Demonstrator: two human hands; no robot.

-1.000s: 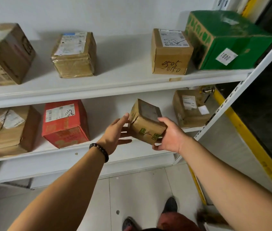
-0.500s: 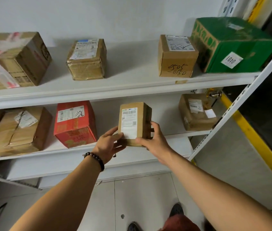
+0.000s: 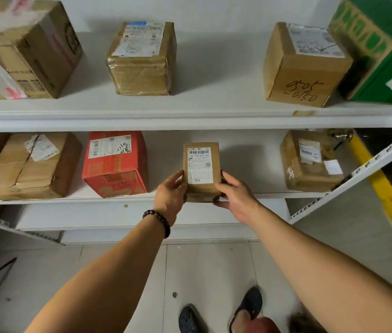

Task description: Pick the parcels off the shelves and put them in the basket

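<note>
Shelving of white metal [image 3: 190,121] fills my feed in two tiers. On the upper tier, from the left, I see a big brown carton with pink-and-white tape [image 3: 22,49], a tape-wrapped brown box [image 3: 142,66], a brown box with handwritten numbers [image 3: 303,75] and a green carton [image 3: 380,49]. Below, a creased brown carton [image 3: 26,167] and a red carton with a white label [image 3: 115,167] sit left of my hands. A crumpled brown parcel [image 3: 310,164] sits well to the right.

Between the red carton and the crumpled parcel, at the lower tier's front edge, stands the small upright brown cardboard box [image 3: 201,169], its white barcode label facing me. My left hand [image 3: 171,193], with a dark bead bracelet [image 3: 157,222] on its wrist, and my right hand [image 3: 236,195] grip its sides, fingers curled round the lower half. I cannot tell whether its base rests on the board.
</note>
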